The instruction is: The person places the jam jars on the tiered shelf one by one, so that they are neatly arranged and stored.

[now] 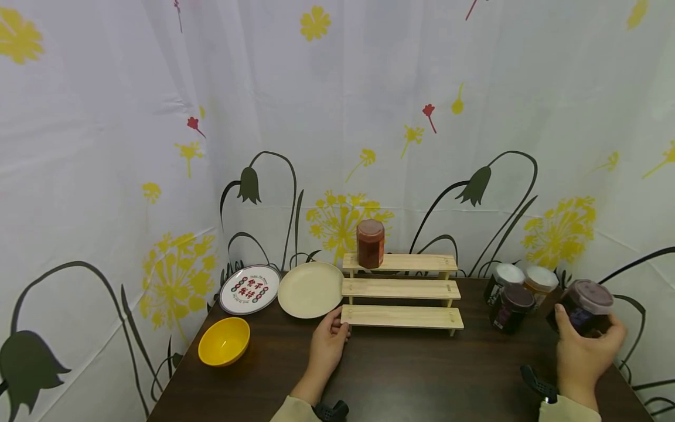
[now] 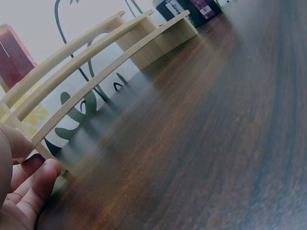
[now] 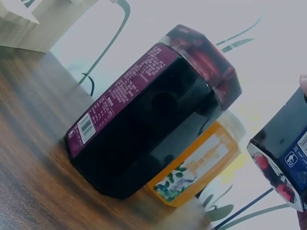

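My right hand (image 1: 587, 357) grips a dark jam jar (image 1: 584, 302) with a translucent lid at the far right. In the right wrist view this jar (image 3: 284, 148) shows a blue label and hangs above the table. My left hand (image 1: 327, 343) is at the left end of a three-step wooden display rack (image 1: 401, 316), thumb and fingers pinching the lowest step's corner. A red-brown jar (image 1: 371, 245) stands on the rack's top step, at its left. Beside the held jar stand a dark jar with a purple label (image 1: 510, 309), an amber jar (image 1: 540, 284) and a white-lidded dark jar (image 1: 501, 281).
Left of the rack, a cream plate (image 1: 310, 290) and a white plate with red lettering (image 1: 250, 289) lean near the curtain (image 1: 337, 105). A yellow bowl (image 1: 224, 341) sits in front of them on the dark wooden table (image 1: 411, 375).
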{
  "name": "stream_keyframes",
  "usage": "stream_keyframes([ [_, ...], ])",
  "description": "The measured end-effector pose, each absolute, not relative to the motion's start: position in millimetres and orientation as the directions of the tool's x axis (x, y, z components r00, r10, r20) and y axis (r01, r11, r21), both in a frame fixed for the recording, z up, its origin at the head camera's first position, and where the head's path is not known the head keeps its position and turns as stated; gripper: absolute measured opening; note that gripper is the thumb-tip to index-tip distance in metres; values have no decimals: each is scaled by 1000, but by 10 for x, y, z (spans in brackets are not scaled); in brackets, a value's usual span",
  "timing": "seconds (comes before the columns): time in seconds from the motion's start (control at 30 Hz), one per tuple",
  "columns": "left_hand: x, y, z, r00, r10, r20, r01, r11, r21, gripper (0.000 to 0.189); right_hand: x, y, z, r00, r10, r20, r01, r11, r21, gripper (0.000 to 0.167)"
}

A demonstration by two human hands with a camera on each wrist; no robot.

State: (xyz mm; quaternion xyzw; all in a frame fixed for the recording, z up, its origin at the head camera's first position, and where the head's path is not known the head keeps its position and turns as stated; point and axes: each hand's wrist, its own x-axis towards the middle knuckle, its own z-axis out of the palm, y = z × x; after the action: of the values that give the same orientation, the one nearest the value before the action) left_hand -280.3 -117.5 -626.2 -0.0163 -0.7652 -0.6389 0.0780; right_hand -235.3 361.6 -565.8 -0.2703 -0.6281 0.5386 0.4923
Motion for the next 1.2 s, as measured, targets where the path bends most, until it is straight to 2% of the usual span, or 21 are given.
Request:
stream_keyframes([
  [0.27, -2800, -1168, -6260, -987, -76, 139, 123, 192, 974, 47, -2263, 3518, -5386, -335, 859, 387, -219, 328, -919, 71],
  [0.43, -2815, -1169, -6250, -987, -78, 144, 126, 199, 972, 47, -2251, 3447, -5184, -344, 819, 460, -257, 389, -885, 71],
  [0.8, -2804, -1176, -6251, -988, -78, 135, 116, 209, 971, 47, -2327, 3100, -5010, -502, 734, 457, -290, 355, -889, 74],
  [1.03, -2825, -1175, -6249, -985, -81, 150, 131, 208, 969, 47, -2434, 2727, -4991, -614, 649, 449, -183, 436, -881, 77],
  [1.2, -2801, -1169, -6248, -988, -79, 132, 109, 242, 964, 48, -2506, 2411, -5078, -688, 555, 467, -230, 444, -866, 80],
])
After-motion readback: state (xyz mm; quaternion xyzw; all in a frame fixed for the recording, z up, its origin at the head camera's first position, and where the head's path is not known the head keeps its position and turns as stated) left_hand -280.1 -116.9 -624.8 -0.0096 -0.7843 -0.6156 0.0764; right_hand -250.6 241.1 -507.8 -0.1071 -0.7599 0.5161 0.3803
